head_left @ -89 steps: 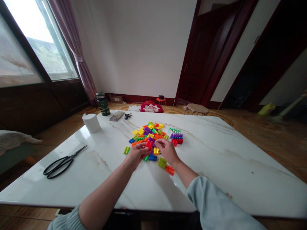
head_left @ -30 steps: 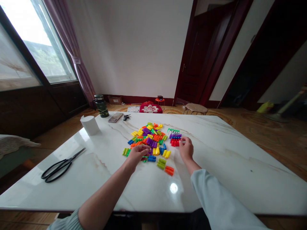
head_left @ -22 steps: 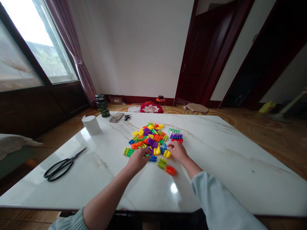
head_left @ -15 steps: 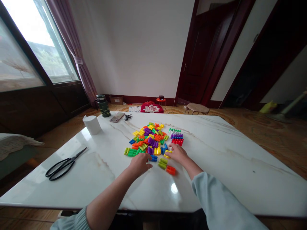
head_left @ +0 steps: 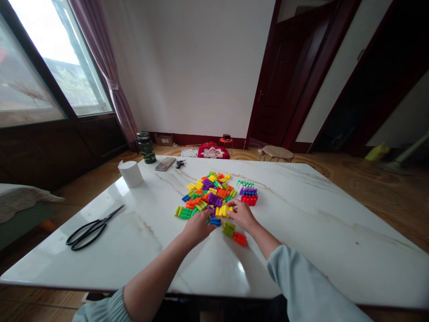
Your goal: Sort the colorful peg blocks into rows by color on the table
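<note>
A heap of colourful plastic building blocks (head_left: 214,193) lies in the middle of the white table. My right hand (head_left: 244,216) pinches yellow blocks (head_left: 225,211) at the heap's near right side. At the near left edge is my left hand (head_left: 200,227), thumb and fingers apart, beside a blue block (head_left: 215,221); nothing shows in its grip. Nearer me, between the hands, a lime-green block (head_left: 228,229) and an orange block (head_left: 240,239) sit end to end. Rows of green, white, purple, blue and red blocks (head_left: 248,192) stand just past my right hand.
Black-handled scissors (head_left: 92,228) lie at the left of the marble-patterned table (head_left: 301,214). A white paper roll (head_left: 131,174), a camouflage flask (head_left: 146,147), a phone (head_left: 165,164) and keys (head_left: 180,164) are at the back left. A stool (head_left: 277,153) stands beyond the far edge.
My right hand has moved left with the yellow blocks, bringing them against the heap's near edge. My left hand has shifted slightly to the right.
</note>
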Demonstrator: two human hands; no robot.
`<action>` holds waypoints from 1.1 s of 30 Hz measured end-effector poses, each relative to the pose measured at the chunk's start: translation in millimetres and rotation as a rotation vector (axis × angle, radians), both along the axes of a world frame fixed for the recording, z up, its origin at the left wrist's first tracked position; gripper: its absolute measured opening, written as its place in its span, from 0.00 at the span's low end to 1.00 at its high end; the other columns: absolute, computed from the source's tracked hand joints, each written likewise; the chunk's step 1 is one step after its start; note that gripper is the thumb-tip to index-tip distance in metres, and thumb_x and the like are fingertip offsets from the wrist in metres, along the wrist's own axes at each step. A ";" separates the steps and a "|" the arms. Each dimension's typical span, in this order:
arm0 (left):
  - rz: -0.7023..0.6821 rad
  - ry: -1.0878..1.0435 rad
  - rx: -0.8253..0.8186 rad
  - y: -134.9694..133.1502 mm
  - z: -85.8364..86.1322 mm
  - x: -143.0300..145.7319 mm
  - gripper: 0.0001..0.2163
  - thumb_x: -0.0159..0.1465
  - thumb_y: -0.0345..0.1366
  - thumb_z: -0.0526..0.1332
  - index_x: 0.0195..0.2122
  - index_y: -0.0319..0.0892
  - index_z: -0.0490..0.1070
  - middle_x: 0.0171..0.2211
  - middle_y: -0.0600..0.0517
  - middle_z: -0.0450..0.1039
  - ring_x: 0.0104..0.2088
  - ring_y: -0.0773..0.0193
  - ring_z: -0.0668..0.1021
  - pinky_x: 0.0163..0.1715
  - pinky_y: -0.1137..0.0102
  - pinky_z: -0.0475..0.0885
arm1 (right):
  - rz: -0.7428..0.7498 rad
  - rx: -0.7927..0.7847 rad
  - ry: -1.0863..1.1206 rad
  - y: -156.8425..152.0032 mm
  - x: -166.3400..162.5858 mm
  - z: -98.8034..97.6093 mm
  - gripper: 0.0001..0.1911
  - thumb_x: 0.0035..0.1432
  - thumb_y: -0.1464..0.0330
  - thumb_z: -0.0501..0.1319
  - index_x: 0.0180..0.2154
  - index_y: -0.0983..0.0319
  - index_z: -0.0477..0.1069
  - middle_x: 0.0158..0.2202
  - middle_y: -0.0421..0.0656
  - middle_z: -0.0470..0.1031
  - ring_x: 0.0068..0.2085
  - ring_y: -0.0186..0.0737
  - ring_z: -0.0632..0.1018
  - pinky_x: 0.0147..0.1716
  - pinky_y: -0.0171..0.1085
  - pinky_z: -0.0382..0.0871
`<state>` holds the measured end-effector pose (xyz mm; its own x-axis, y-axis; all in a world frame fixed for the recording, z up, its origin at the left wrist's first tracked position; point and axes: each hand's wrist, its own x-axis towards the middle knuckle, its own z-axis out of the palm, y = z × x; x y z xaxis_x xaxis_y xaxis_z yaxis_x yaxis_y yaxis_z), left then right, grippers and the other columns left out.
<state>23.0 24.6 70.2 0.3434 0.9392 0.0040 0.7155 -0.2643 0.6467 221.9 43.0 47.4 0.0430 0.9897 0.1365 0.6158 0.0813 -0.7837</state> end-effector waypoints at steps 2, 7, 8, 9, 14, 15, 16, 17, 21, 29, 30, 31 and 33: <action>0.061 -0.184 -0.109 2.9 -0.2 2.0 0.23 0.54 0.36 0.67 0.53 0.43 0.71 0.39 0.49 0.78 0.36 0.58 0.79 0.35 0.69 0.72 | 0.051 0.051 0.135 -4.1 -4.8 7.6 0.15 0.46 0.73 0.62 0.40 0.61 0.73 0.41 0.42 0.77 0.30 0.33 0.75 0.34 0.35 0.72; 0.155 -0.745 -0.423 4.1 4.3 3.7 0.30 0.52 0.49 0.70 0.52 0.39 0.70 0.37 0.47 0.79 0.36 0.57 0.82 0.31 0.71 0.73 | 0.119 0.131 0.212 -14.2 -18.4 27.5 0.15 0.46 0.70 0.63 0.40 0.61 0.73 0.41 0.43 0.77 0.31 0.35 0.75 0.34 0.37 0.73; 0.151 -0.793 -0.427 3.5 5.9 3.8 0.28 0.50 0.49 0.71 0.49 0.39 0.72 0.36 0.47 0.79 0.36 0.57 0.82 0.31 0.71 0.73 | 0.130 0.139 0.214 -15.7 -20.8 30.4 0.15 0.47 0.70 0.63 0.40 0.61 0.73 0.40 0.43 0.77 0.31 0.35 0.75 0.34 0.37 0.73; 0.145 -0.819 -0.422 2.8 7.4 4.0 0.27 0.49 0.48 0.72 0.47 0.40 0.73 0.35 0.48 0.79 0.36 0.58 0.82 0.31 0.72 0.73 | 0.144 0.142 0.217 -17.1 -22.9 32.8 0.14 0.47 0.69 0.63 0.40 0.62 0.73 0.40 0.43 0.77 0.32 0.36 0.75 0.35 0.37 0.73; 0.186 -0.892 -0.415 1.0 12.5 5.0 0.21 0.48 0.40 0.72 0.42 0.39 0.73 0.27 0.51 0.77 0.29 0.61 0.81 0.27 0.72 0.73 | 0.218 0.095 0.246 -23.8 -28.7 40.1 0.15 0.49 0.68 0.64 0.42 0.62 0.74 0.38 0.43 0.78 0.33 0.36 0.77 0.35 0.36 0.73; 0.209 -0.906 -0.415 1.1 13.0 5.1 0.20 0.48 0.39 0.72 0.42 0.39 0.73 0.25 0.53 0.76 0.27 0.62 0.81 0.27 0.72 0.73 | 0.234 0.081 0.255 -24.9 -29.1 40.8 0.16 0.49 0.68 0.65 0.43 0.62 0.73 0.38 0.43 0.78 0.33 0.36 0.77 0.35 0.36 0.73; 0.231 -0.913 -0.414 1.2 13.4 5.2 0.19 0.49 0.37 0.71 0.42 0.40 0.72 0.23 0.54 0.74 0.26 0.62 0.80 0.26 0.72 0.73 | 0.255 0.064 0.264 -25.7 -29.3 41.4 0.18 0.49 0.68 0.66 0.44 0.62 0.73 0.38 0.43 0.78 0.33 0.36 0.77 0.35 0.36 0.73; 0.252 -0.910 -0.414 1.4 13.8 5.2 0.18 0.49 0.36 0.69 0.41 0.40 0.72 0.21 0.55 0.73 0.24 0.63 0.79 0.25 0.72 0.73 | 0.281 0.046 0.272 -26.4 -29.2 41.7 0.21 0.48 0.68 0.66 0.46 0.61 0.72 0.38 0.43 0.78 0.34 0.37 0.78 0.35 0.36 0.73; 0.308 -0.784 -0.464 1.1 15.9 4.9 0.12 0.52 0.37 0.65 0.38 0.41 0.73 0.17 0.57 0.70 0.17 0.67 0.75 0.19 0.75 0.68 | 0.377 -0.001 0.229 -27.2 -27.5 40.5 0.17 0.49 0.65 0.68 0.42 0.61 0.72 0.34 0.41 0.78 0.32 0.36 0.77 0.32 0.34 0.71; 0.282 -0.669 -0.490 0.3 18.2 2.8 0.18 0.54 0.52 0.65 0.30 0.40 0.71 0.17 0.55 0.70 0.15 0.71 0.70 0.15 0.77 0.61 | 0.377 -0.155 0.218 -25.9 -24.1 31.9 0.16 0.54 0.54 0.64 0.28 0.60 0.67 0.21 0.36 0.73 0.20 0.33 0.73 0.21 0.33 0.68; 0.288 -0.674 -0.480 1.1 17.7 2.4 0.19 0.54 0.53 0.65 0.29 0.40 0.71 0.18 0.55 0.70 0.15 0.71 0.71 0.16 0.77 0.62 | 0.368 -0.172 0.242 -25.2 -24.4 30.1 0.17 0.54 0.54 0.64 0.27 0.60 0.67 0.21 0.37 0.73 0.20 0.33 0.72 0.20 0.33 0.67; 0.301 -0.678 -0.468 2.1 17.1 2.0 0.19 0.54 0.53 0.65 0.30 0.40 0.71 0.18 0.54 0.71 0.16 0.70 0.71 0.16 0.77 0.62 | 0.356 -0.188 0.261 -24.3 -24.9 28.1 0.17 0.54 0.54 0.63 0.27 0.60 0.67 0.20 0.37 0.73 0.19 0.33 0.72 0.20 0.32 0.67; 0.335 -0.687 -0.441 4.1 15.9 1.5 0.17 0.54 0.50 0.67 0.32 0.40 0.72 0.20 0.54 0.72 0.17 0.69 0.72 0.17 0.76 0.64 | 0.332 -0.220 0.293 -22.2 -26.2 24.1 0.18 0.55 0.53 0.63 0.26 0.60 0.67 0.19 0.37 0.73 0.18 0.33 0.71 0.18 0.32 0.65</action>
<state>24.6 28.7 86.1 0.1049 0.9548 -0.2781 0.1259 0.2646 0.9561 195.8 20.7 71.5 -0.2742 0.9605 -0.0479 0.3360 0.0490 -0.9406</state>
